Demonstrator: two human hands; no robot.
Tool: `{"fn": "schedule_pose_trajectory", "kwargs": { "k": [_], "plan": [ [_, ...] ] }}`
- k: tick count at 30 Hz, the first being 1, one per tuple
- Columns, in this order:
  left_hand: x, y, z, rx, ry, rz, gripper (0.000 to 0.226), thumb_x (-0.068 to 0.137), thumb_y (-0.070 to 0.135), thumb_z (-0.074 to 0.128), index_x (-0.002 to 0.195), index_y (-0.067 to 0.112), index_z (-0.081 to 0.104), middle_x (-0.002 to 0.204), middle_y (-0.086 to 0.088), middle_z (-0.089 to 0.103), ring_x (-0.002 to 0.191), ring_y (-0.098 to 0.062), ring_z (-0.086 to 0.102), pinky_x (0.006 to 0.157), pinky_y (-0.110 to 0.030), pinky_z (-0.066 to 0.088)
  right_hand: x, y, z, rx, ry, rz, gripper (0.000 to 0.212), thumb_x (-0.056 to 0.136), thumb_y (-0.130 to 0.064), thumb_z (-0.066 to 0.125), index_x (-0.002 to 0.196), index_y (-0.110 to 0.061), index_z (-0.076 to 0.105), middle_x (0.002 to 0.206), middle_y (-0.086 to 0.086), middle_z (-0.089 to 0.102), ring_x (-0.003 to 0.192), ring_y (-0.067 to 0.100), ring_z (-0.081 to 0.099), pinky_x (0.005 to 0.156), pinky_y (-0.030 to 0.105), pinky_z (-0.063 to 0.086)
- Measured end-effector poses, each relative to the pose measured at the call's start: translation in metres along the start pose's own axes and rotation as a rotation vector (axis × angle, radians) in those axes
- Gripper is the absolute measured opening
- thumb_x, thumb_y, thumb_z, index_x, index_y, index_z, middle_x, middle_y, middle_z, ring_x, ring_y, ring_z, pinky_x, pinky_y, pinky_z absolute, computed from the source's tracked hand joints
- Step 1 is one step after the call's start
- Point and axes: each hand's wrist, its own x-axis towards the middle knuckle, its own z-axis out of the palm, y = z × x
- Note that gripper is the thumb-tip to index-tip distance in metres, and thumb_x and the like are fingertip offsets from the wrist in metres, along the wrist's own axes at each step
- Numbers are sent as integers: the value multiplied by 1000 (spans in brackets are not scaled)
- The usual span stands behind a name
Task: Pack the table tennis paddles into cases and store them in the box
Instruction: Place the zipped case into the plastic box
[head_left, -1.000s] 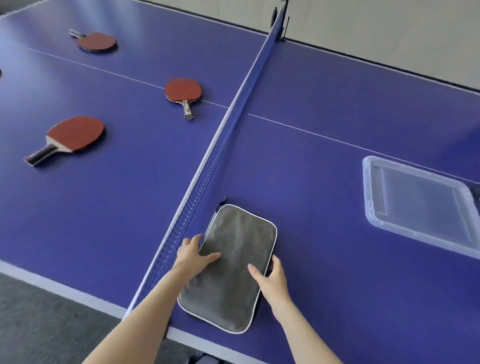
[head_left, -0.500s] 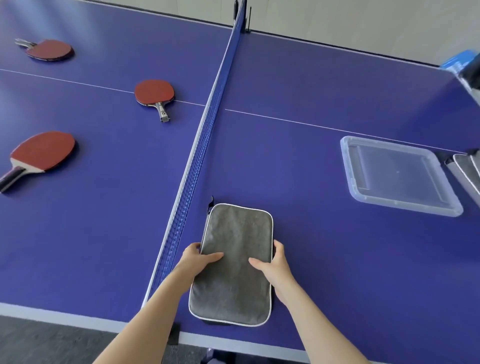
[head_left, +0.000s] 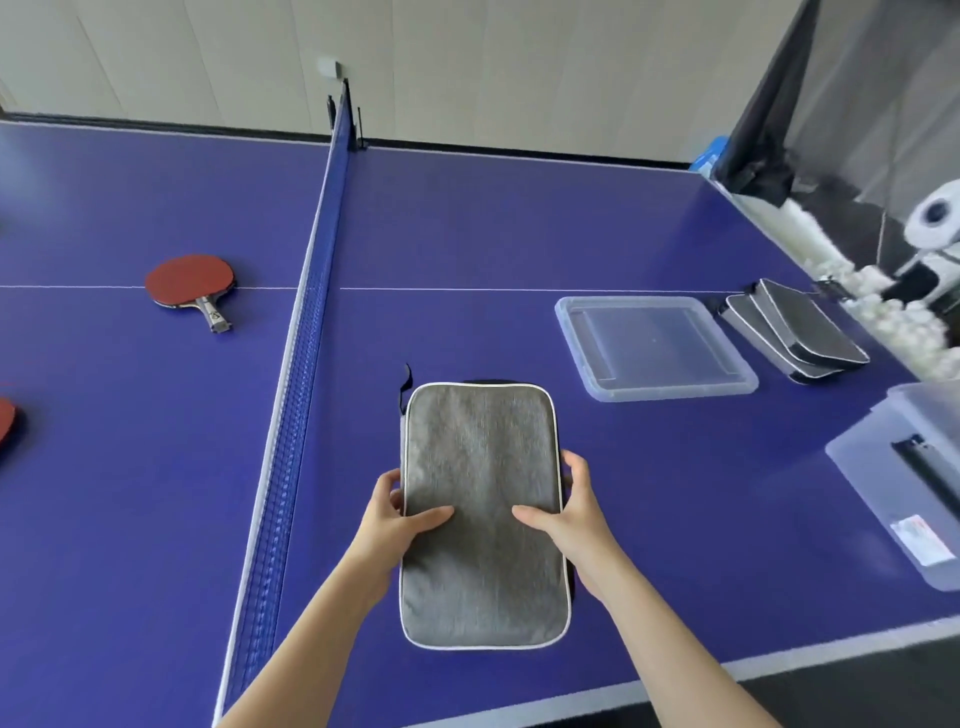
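Gripping both long edges, hands hold a grey, white-piped case (head_left: 480, 499).

Grey case (head_left: 480, 499), white piping; red paddle (head_left: 188, 278); blue table (head_left: 519, 218).

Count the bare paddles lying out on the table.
2. One paddle lies left of the net, on the white line; a second paddle is cut off at the left edge. More may lie outside the view.
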Motion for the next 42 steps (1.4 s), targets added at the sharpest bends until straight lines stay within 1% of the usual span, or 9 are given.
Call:
{"fn": "schedule_pose_trajectory", "kwargs": {
  "k": [4,11,16,22,26,29,33,38,42],
  "plan": [
    [-2,13,36,22,-120,38,73,67,13,85,126,25,42,116,-6,64,103,-24,64,75,-35,54,-19,-13,-38,25,93,-52,76,74,-11,79,126,-41,31,124,-9,47,113,15,54,84,29,51],
    [-10,32,108,108,-276,82,90,49,26,87,126,27,42,112,-9,67,98,-25,68,80,-40,56,-48,-11,-107,120,228,-79,78,73,-10,80,129,-38,33,120,-7,51,107,11,57,83,30,52],
    [-20,33,169,163,-358,105,83,55,22,84,127,26,43,110,-7,69,97,-25,69,82,-42,56,-69,1,-162,181,298,-92,78,72,-10,81,128,-39,34,120,-6,50,107,11,55,83,30,51],
    [-50,12,260,193,-403,114,92,43,34,89,124,26,45,110,-9,70,97,-26,69,82,-41,56,-107,18,-254,169,352,-113,76,73,-12,80,128,-38,33,119,-7,49,108,11,52,76,26,47],
    [-78,-8,340,186,-431,128,82,50,25,88,121,25,47,105,-9,71,94,-27,70,77,-39,56,-142,30,-331,148,401,-126,76,74,-14,80,127,-39,31,119,-9,44,104,9,48,72,23,44],
    [-99,-22,401,156,-459,132,76,54,19,86,120,23,48,102,-9,73,92,-28,71,79,-43,56,-169,37,-390,172,427,-152,75,75,-14,79,127,-39,32,122,-7,43,104,8,48,77,28,45],
    [-122,-36,470,111,-480,131,63,69,5,81,120,20,48,102,-10,73,91,-28,70,72,-38,55,-195,40,-457,163,461,-166,69,76,-18,78,123,-41,33,116,-11,42,96,4,47,70,21,44],
    [-129,-45,530,45,-465,90,72,59,11,85,120,20,49,104,-12,71,93,-32,70,80,-47,56,-198,40,-518,123,466,-155,70,78,-25,77,131,-38,33,125,-8,40,106,8,46,78,26,47],
    [-110,-45,566,-63,-394,61,64,72,7,79,126,17,45,112,-13,66,98,-34,66,79,-48,55,-189,50,-560,163,521,-127,72,77,-35,76,136,-37,34,125,-6,47,114,14,49,92,33,43]
  ]
}}
